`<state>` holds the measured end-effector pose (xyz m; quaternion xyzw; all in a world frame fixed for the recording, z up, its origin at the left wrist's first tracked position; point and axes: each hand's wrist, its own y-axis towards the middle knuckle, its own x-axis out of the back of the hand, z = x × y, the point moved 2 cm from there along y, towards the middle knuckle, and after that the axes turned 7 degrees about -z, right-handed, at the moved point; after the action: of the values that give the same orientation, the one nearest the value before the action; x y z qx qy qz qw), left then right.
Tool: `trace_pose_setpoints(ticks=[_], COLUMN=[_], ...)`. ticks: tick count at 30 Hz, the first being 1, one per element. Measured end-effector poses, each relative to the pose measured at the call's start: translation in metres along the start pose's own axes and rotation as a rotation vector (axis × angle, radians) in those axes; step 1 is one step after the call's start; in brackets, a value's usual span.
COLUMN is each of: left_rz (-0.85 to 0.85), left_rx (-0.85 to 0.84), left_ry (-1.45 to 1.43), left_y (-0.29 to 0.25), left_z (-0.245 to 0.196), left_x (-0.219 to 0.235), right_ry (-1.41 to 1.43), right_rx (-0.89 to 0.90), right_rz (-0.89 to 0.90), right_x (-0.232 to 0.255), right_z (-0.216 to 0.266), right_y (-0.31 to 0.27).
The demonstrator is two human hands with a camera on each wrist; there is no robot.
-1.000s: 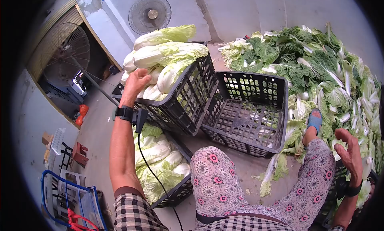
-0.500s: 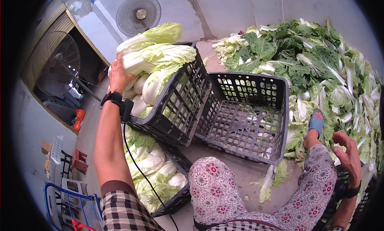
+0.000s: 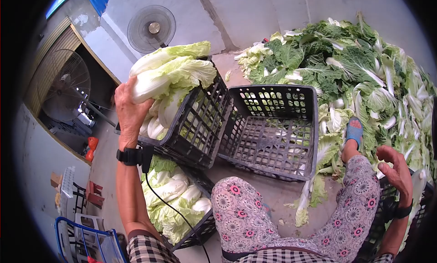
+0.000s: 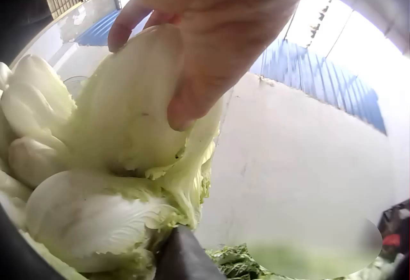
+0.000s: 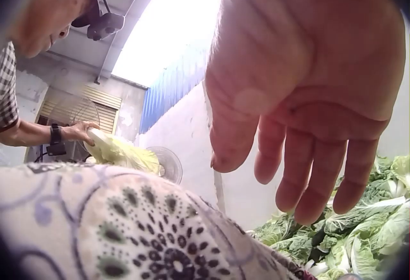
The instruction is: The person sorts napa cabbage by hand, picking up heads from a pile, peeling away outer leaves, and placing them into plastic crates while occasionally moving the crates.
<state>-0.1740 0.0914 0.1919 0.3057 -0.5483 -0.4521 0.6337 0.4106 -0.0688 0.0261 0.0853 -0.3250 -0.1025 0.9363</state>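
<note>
My left hand (image 3: 129, 109) grips the white base of a napa cabbage (image 3: 182, 74) on top of the heaped black crate (image 3: 195, 126). In the left wrist view the thumb lies on one side of that cabbage and the fingertips (image 4: 120, 35) curl round the other. Its leafy end points right, over the crate's rim, with another cabbage (image 3: 157, 58) behind it. Over by the right knee, my right hand (image 3: 397, 173) hangs with loosely bent fingers and holds nothing. The right wrist view shows its palm (image 5: 301, 68).
A second black crate (image 3: 273, 172) stands beside the heaped one, its lattice floor showing. Below left is a lower crate with cabbages (image 3: 177, 194). Loose leaves (image 3: 346, 67) pile against the wall; two fans (image 3: 152, 28) stand at the back. A cable (image 3: 173, 210) trails from the left wrist.
My left hand has moved from over the heaped cabbages to the base of an upper one and now grips it. That cabbage has shifted left. The right hand keeps its pose.
</note>
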Motion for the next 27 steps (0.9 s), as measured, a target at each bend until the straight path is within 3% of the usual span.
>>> trace_pose_setpoints(ticks=[3,8,11,13,15,17,22,27], left_rz=[-0.066,-0.086,-0.138,-0.214,-0.275,-0.270,-0.395,-0.464], left_rx=[0.029,0.296,0.300,0.298,0.430,0.579,0.377,0.202], left_ry=[-0.048,-0.255,-0.232,-0.388,-0.705,-0.815,-0.763,-0.823], left_y=[0.002,0.017,0.016,0.018,0.028,0.035,0.027,0.045], left_z=[-0.011,0.020,0.017,0.012,0.009,0.029,0.013,-0.018], left_x=[0.025,0.035,0.039,0.049,0.060,0.066,0.088,0.150], right_ry=[0.029,0.082,0.132,0.133,0.119,0.132,0.173,0.256], right_rx=[-0.012,0.004,-0.009,-0.030,-0.023,-0.019,-0.027,0.000], right_rz=[0.009,0.038,0.061,0.091,0.091,0.095,0.082,0.046], right_x=[0.002,-0.003,-0.005,-0.004,-0.002,-0.002,-0.007,-0.008], right_z=[0.000,0.001,0.009,0.013,0.010,0.011,0.024,0.031], right_y=[-0.003,-0.003,-0.004,-0.005,-0.008,-0.009,-0.012,-0.010])
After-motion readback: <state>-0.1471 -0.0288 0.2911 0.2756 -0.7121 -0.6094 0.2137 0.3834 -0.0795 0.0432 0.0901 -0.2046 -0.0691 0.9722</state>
